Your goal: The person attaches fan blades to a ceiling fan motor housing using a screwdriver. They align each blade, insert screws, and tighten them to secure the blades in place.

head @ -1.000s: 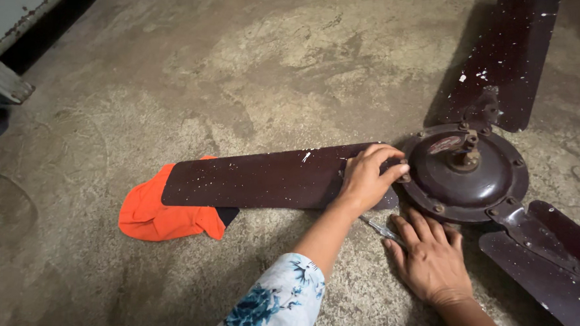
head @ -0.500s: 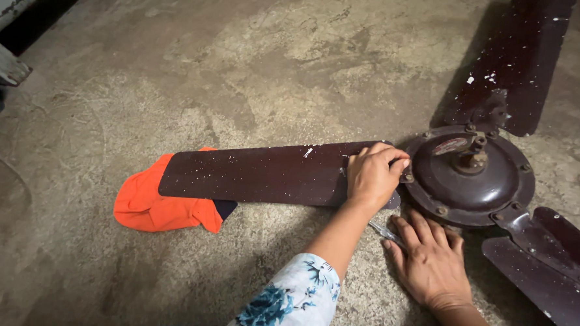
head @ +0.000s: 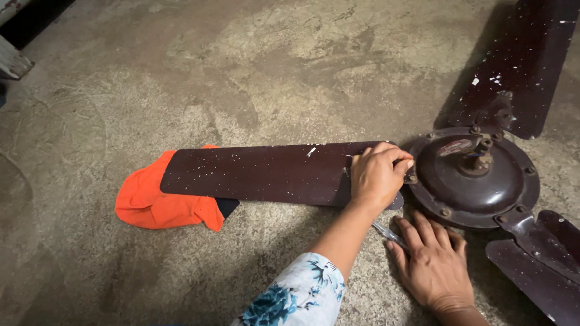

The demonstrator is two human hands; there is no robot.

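dark brown metal ceiling fan [head: 472,181] lying flat on the rough concrete floor [head: 242,63]. left hand [head: 375,175] curled over the root of its long paint-flecked blade [head: 263,178], whose tip sits on a crumpled orange cloth [head: 164,203]. right hand [head: 432,264] flat on the floor, fingers spread, beside the hub.

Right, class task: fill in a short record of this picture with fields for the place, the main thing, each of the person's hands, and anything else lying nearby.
Place: rough concrete floor
Main thing: dark brown ceiling fan lying flat, round motor housing with three blades
Left hand: on the inner end of the long blade, fingertips at the housing's edge
Right hand: palm down on the floor beside the housing, over a thin metal tool
Nearby: orange cloth under the blade's outer end
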